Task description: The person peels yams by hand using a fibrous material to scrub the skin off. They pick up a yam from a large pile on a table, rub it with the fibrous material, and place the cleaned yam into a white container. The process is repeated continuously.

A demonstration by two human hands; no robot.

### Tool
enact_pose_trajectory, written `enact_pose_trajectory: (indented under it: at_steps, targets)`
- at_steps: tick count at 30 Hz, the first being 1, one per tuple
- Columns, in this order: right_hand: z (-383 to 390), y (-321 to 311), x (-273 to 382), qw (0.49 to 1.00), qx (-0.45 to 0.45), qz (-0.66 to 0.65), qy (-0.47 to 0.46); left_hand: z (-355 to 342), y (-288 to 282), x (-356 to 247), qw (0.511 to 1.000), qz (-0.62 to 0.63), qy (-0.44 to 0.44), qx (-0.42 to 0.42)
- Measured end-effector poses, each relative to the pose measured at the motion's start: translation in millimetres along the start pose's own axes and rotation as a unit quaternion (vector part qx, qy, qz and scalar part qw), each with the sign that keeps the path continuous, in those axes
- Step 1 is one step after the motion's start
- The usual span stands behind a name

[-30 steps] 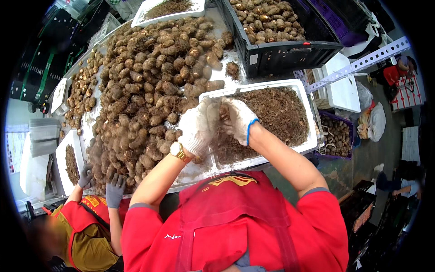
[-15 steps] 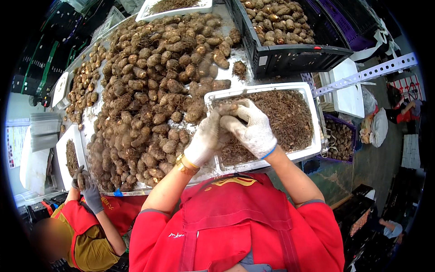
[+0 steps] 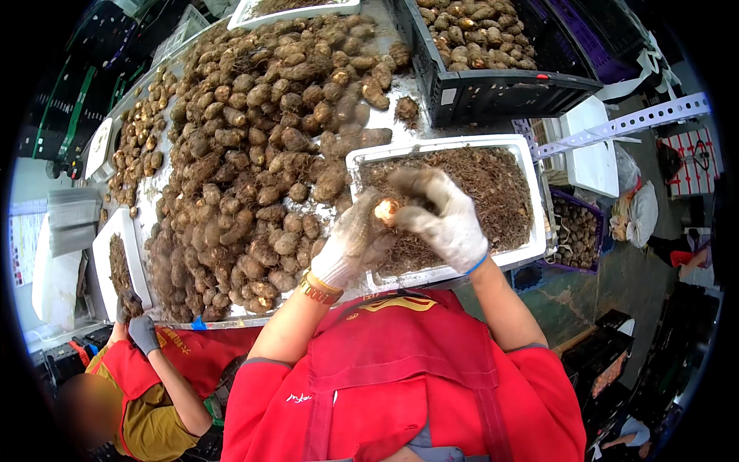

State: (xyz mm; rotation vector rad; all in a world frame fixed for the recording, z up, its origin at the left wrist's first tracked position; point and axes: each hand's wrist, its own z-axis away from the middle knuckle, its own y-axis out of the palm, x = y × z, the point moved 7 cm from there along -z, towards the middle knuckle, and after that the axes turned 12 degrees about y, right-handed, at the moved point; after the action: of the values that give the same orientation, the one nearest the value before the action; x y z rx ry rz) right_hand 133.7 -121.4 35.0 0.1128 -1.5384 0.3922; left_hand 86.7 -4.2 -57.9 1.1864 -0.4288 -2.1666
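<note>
My left hand (image 3: 350,242), in a soiled white knit glove, is closed around a small taro corm (image 3: 386,210). The corm's pale, round end faces up between my hands. Beside it, my right hand (image 3: 448,219), gloved in white with a blue cuff, holds its thumb and fingers apart in a curve; the thumb tip is close to the corm, and I cannot tell if it touches. Both hands are over a white foam tray (image 3: 537,208) filled with brown root scraps (image 3: 493,192). To the left, a big heap of hairy brown taro corms (image 3: 246,154) covers the metal table.
A black crate (image 3: 508,96) of taro stands beyond the tray. Smaller corms (image 3: 138,165) lie at the far left. At the lower left, a co-worker's grey-gloved hand (image 3: 144,333) is by another foam tray (image 3: 138,258). A perforated metal bar (image 3: 623,127) juts out at right.
My right fingers have parted from the left hand, and the corm's pale end now shows. The co-worker's hands have moved down slightly.
</note>
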Motion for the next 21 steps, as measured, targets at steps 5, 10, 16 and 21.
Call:
enact_pose_trajectory:
  at_steps: [5,10,16,21]
  targets:
    - [-0.8,0.6,-21.8,0.993,-0.065,0.086,0.052,-12.9,-9.8,30.2,0.988,0.131,-0.072,0.034]
    - [-15.5,-15.6,-51.2,0.983,-0.102,0.124,0.093,4.9,11.5,24.5,0.925,0.226,-0.161,0.259]
    - [8.8,-9.9,-14.2,0.993,0.055,-0.001,0.109,11.0,15.3,13.4,0.972,0.167,-0.129,0.106]
    - [17.3,2.1,-8.7,0.991,-0.067,0.117,0.016,26.0,41.1,-4.8,0.903,0.253,-0.085,0.337]
